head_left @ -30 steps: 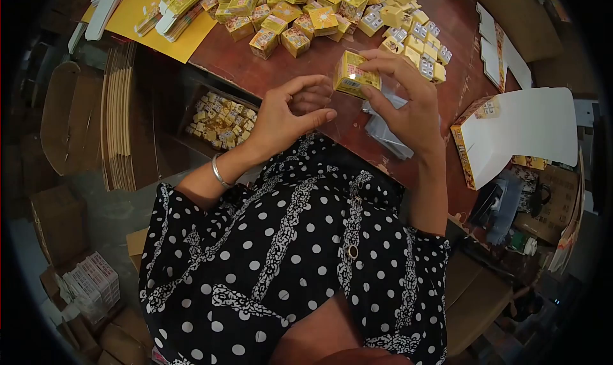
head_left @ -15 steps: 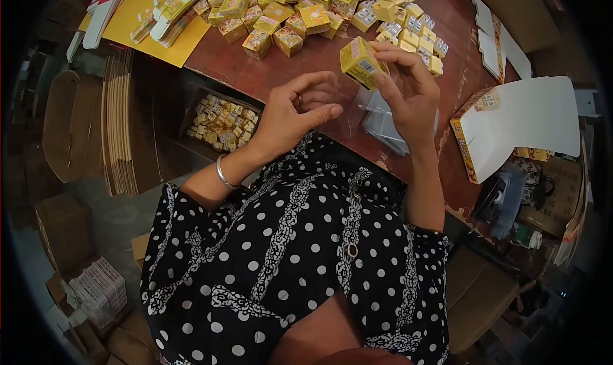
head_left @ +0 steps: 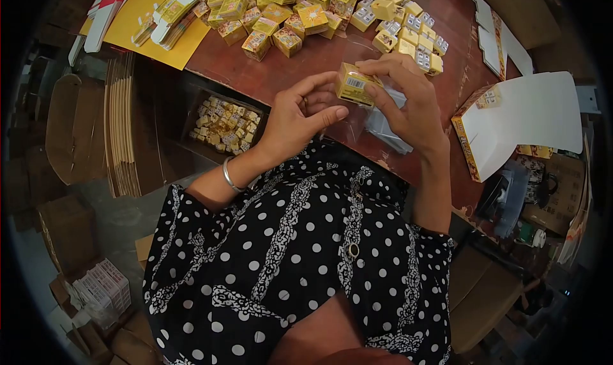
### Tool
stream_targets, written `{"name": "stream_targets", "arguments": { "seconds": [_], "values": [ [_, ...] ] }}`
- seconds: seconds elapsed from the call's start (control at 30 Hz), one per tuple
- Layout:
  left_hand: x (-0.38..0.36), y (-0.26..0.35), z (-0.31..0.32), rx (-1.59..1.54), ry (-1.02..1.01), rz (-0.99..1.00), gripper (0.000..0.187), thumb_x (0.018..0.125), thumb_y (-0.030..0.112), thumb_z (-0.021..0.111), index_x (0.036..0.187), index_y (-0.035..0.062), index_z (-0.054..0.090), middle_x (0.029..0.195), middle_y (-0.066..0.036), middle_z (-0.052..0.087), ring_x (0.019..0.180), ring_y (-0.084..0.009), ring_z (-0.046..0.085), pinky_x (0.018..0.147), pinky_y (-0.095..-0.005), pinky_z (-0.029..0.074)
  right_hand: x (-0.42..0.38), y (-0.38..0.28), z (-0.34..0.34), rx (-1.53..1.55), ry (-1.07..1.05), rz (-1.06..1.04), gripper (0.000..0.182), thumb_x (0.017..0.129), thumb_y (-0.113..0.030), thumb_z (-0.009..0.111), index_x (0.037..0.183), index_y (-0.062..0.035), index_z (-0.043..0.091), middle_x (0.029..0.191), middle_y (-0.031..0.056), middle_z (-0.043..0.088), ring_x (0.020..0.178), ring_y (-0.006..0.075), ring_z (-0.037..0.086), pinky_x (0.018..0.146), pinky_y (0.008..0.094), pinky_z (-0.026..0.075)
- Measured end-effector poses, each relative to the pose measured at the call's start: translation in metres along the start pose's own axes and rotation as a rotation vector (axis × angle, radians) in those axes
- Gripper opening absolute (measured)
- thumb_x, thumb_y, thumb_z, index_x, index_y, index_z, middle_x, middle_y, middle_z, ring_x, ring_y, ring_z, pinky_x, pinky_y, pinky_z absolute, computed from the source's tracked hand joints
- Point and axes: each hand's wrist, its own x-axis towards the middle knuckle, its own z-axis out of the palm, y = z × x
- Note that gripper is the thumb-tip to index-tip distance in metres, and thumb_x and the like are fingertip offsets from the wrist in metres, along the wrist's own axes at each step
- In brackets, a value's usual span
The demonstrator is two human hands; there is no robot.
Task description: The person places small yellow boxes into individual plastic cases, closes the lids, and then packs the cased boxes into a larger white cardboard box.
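My right hand [head_left: 412,100] grips a small yellow printed carton [head_left: 355,86] between thumb and fingers, its barcode side facing me. Close at the carton's left edge is my left hand [head_left: 299,113], thumb and curved fingers apart with nothing between them. Under my right hand lies a stack of clear plastic sleeves [head_left: 389,135] on the red-brown table [head_left: 223,65]. Beyond the hands spreads a heap of similar yellow cartons [head_left: 278,14]. Beside that heap, on the right, sit several small pale-yellow pieces with silvery faces [head_left: 408,33].
Below the table edge at left, a box [head_left: 191,126] holds many small yellow-gold pieces. Flattened cardboard [head_left: 118,129] stands beside it. Folded cartons [head_left: 175,20] rest on a yellow sheet [head_left: 137,11]. An opened white-lined display box [head_left: 543,110] stands at the right edge.
My right hand has brought the carton down and slightly left, turning its barcode side toward me. My left hand has shifted slightly right, its fingers now close to the carton.
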Motion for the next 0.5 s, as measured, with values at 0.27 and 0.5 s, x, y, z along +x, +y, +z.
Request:
{"name": "stream_targets", "arguments": {
  "seconds": [0.27,0.5],
  "values": [
    [0.001,0.005,0.013,0.004,-0.036,0.101,0.060,0.093,0.001,0.070,0.147,0.0003,0.044,0.131,-0.013,0.060,0.116,-0.0153,0.062,0.095,-0.0276,0.054,-0.011,0.003,0.003,-0.062,0.045,-0.113,0.027,0.086,-0.013,0.075,0.112,-0.0052,0.070,0.117,0.0113,0.069,0.113,0.0295,0.060,0.095,0.0383,0.049],
    [0.005,0.009,0.020,0.039,-0.085,0.137,0.051,0.098,0.005,0.066,0.145,0.0034,0.047,0.128,-0.010,0.062,0.115,-0.0150,0.062,0.095,-0.0285,0.055,-0.044,-0.006,0.023,0.597,0.256,0.340,0.054,0.089,-0.014,0.076,0.137,-0.0023,0.055,0.135,0.0120,0.059,0.123,0.0211,0.058,0.099,0.0345,0.051]
  ]
}}
